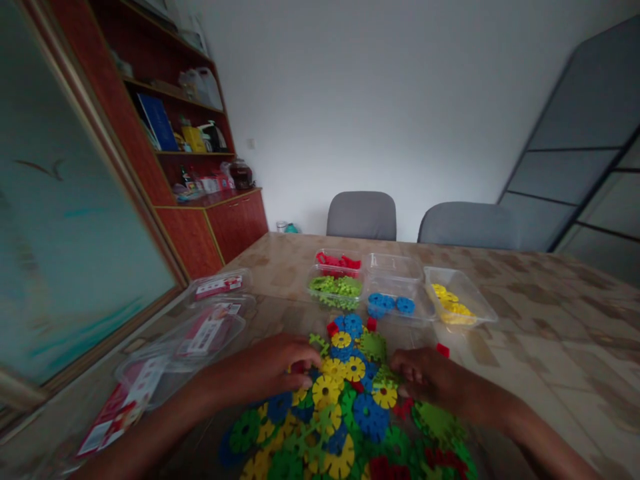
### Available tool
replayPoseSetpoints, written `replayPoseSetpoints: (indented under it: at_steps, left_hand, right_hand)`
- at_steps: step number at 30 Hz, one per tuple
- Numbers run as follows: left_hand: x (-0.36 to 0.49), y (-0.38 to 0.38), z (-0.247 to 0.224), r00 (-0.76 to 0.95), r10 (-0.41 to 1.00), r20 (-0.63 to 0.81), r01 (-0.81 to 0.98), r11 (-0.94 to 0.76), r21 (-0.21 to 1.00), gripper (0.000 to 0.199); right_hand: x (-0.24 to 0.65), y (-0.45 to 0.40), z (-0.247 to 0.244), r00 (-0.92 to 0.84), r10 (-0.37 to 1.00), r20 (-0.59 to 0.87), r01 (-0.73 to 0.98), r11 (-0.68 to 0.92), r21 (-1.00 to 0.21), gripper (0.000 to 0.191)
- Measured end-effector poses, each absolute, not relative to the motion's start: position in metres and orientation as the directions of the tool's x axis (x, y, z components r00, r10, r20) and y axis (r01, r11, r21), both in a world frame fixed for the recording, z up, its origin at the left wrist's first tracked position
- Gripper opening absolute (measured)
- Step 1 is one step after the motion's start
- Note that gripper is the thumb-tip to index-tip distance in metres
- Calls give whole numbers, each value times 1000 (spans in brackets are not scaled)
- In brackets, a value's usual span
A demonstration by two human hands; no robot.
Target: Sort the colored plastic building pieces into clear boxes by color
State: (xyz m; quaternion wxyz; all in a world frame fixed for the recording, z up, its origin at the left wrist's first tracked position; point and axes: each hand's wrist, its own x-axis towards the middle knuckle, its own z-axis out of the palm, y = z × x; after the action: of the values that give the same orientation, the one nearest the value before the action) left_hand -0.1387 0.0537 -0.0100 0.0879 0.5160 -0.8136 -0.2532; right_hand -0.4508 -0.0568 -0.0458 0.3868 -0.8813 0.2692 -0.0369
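A heap of plastic interlocking discs and pieces [370, 417] in yellow, blue, green and red lies between my hands. My left hand [280, 363] reaches over its left side, fingers curled, with a red plastic piece [298, 367] showing between thumb and fingers. On the right side of the heap, my right hand [430, 375] has its fingers bent inward. Its fingertips meet a light green piece [386, 376] beside a yellow disc [385, 395]; whether anything is gripped there is hidden.
Beyond the heap stand clear tubs of red pieces [337, 261], light green pieces [336, 288], blue discs [390, 303] and yellow discs [453, 305]. Clear labelled lids [213, 327] lie at left on the table [540, 340]. Grey chairs [361, 215] stand behind it.
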Motion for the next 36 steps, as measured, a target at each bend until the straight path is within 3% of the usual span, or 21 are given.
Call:
replayPoseSetpoints:
  at_steps: [5,11,15,20,26,36]
  left_hand:
    - [-149,59,-11,-460,-870,-177,-787,307,536,49]
    - [-152,57,-29,-426,-898,-108,-797,316,515,54]
    - [-155,58,-26,-443,-890,-111,-781,323,534,48]
    - [-159,58,-21,-408,-904,-124,-796,286,533,32]
    - [-160,58,-21,-346,-922,-173,-804,196,562,34]
    - [-154,55,-25,-459,-882,-104,-781,345,521,24]
  right_hand:
    - [-451,-55,-39,880,-453,-142,-408,-570,-713,22]
    - [-450,-53,-39,870,-475,-131,-417,-569,-709,23]
    - [-452,-54,-49,855,-501,-131,-440,-568,-695,10]
    - [-452,-53,-52,831,-530,-170,-485,-540,-687,20]
    - [-450,-49,-45,834,-523,-176,-479,-527,-702,22]
    - [-454,-54,-44,852,-500,-158,-459,-567,-684,13]
